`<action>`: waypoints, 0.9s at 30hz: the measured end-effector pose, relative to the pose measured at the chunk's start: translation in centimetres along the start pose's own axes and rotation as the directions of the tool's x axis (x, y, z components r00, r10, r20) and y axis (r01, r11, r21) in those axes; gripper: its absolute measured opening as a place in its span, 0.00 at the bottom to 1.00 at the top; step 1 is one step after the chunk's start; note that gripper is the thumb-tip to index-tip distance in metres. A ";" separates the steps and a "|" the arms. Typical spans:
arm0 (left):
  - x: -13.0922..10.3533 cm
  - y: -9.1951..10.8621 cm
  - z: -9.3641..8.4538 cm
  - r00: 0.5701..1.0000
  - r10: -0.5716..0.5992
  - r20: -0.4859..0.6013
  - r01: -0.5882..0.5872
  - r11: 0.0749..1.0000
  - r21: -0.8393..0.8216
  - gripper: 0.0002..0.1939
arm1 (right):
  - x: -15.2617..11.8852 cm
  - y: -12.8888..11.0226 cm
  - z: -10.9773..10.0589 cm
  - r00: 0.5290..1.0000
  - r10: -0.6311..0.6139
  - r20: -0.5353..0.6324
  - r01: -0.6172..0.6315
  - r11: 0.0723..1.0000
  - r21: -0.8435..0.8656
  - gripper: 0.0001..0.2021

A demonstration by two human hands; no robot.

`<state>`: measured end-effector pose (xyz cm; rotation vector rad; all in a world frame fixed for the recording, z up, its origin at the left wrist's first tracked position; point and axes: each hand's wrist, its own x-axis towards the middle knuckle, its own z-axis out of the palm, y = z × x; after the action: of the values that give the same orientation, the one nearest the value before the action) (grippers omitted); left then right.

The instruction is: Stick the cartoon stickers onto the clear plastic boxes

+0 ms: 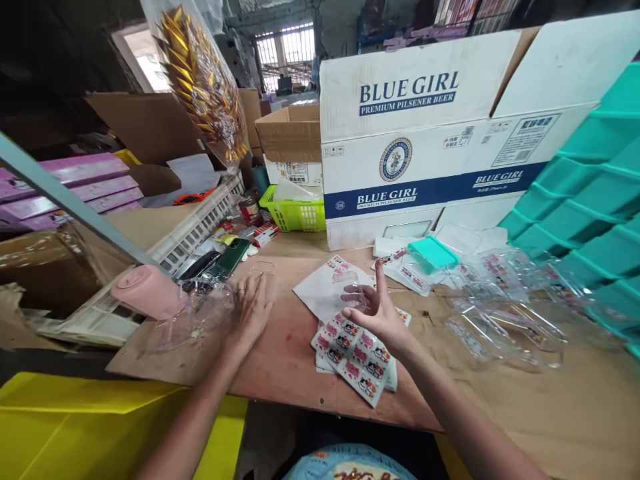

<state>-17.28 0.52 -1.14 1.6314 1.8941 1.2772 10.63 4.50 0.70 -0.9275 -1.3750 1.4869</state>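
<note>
A large white-and-blue cardboard beer carton (425,140) stands at the back of the brown wooden worktable (295,360). Left of the carton sits a lime-green plastic mesh basket (295,213), and behind that basket an open brown cardboard box (290,130). Right of the carton rises a stack of teal plastic crates (590,193). Far left of the carton lie flat pink boxes (75,183). Above and behind the carton's left end, a barred window (285,53) lets in pale daylight; the surrounding walls are dim and grey. A second bright opening (145,63) glows farther left.
</note>
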 end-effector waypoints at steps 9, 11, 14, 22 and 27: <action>-5.2 7.9 9.4 0.962 0.065 0.267 0.118 0.779 -0.615 0.14 | -0.3 -0.5 -1.5 0.965 -0.205 0.166 0.262 0.805 -0.532 0.40; -4.6 8.4 9.7 0.953 -0.095 0.287 0.288 0.575 -0.766 0.15 | 0.0 -0.7 -2.4 0.933 -0.356 0.045 0.316 0.756 -0.573 0.24; -4.0 8.9 9.3 0.904 -0.145 0.402 0.427 0.289 -0.857 0.16 | -0.5 -1.5 -3.1 0.918 -0.384 -0.097 0.302 0.837 -0.456 0.12; -5.3 9.3 9.7 0.847 -0.140 0.513 0.528 0.104 -0.843 0.19 | -3.8 -3.4 -1.9 0.992 0.118 0.033 -0.122 0.980 0.158 0.11; -6.0 9.7 10.4 0.841 -0.158 0.517 0.535 0.102 -0.839 0.15 | -4.9 -2.9 -2.1 0.956 0.223 0.189 -0.263 0.939 0.223 0.11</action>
<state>-2.00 -1.30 -0.86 0.4954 0.7028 1.3817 14.60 0.54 3.11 -0.8573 -1.1823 1.9099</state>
